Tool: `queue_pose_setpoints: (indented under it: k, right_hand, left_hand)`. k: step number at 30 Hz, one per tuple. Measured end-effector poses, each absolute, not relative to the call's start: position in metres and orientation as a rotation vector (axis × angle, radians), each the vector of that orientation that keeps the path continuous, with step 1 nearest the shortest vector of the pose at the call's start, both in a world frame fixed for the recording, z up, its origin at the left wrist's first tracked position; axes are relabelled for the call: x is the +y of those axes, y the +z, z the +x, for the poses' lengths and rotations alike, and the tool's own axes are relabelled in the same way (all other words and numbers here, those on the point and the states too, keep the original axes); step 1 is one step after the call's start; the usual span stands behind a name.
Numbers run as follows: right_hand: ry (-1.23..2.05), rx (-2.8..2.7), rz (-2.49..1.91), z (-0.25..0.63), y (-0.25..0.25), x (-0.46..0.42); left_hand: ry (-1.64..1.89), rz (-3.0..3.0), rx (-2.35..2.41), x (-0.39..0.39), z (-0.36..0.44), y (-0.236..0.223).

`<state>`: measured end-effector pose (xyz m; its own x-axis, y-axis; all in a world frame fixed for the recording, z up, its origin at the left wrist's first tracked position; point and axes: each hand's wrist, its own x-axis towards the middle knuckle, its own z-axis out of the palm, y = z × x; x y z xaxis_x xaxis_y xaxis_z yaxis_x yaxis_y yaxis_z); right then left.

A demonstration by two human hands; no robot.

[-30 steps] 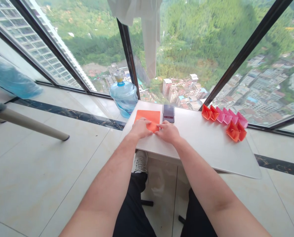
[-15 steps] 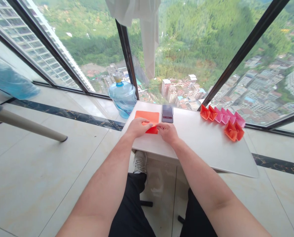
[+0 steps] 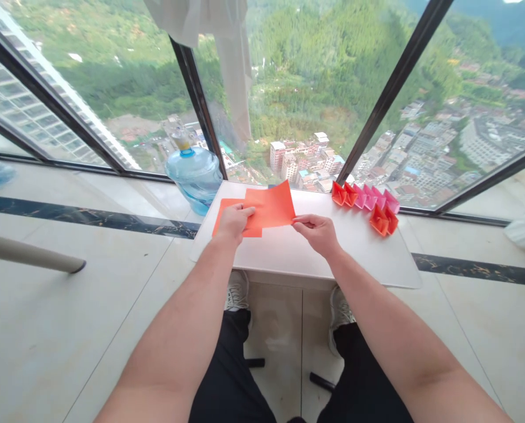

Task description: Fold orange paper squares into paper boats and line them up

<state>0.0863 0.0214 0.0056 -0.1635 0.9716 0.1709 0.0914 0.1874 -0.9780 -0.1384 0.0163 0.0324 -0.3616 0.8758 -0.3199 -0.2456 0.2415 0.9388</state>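
Over the white table (image 3: pixel 280 252) was one orange sheet (image 3: pixel 271 205), left side gripped by the left hand (image 3: pixel 234 222), near right corner pinched by the right hand (image 3: pixel 318 232); orange paper (image 3: pixel 226 205) lay beneath. It seemed light, flexible and easily creased, best held at opposite edges.

High-rise room, windows (image 3: pixel 315 88) far above town buildings (image 3: pixel 304 160)

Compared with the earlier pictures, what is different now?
One orange sheet is now lifted and shifted right; the left hand holds its left side, the right hand its near right corner. It hides most of the phone. The other orange paper, folded papers and bottle stayed.
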Motion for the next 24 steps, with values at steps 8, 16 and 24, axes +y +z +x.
queue_pose_setpoints:
  k: [8, 16, 24]
  right_hand:
    - [1.379, -1.063, -1.27, 0.168, 0.005, 0.01]
    - [1.352, -1.093, -1.283, 0.218, 0.003, 0.007]
    - [1.453, -0.88, -1.138, 0.242, 0.012, 0.008]
  left_hand:
    - [1.098, 0.791, 1.176, 0.015, -0.053, 0.025]
    - [0.952, 0.852, 1.113, 0.029, -0.01, 0.023]
    - [0.93, 0.844, 0.958, 0.041, -0.003, 0.024]
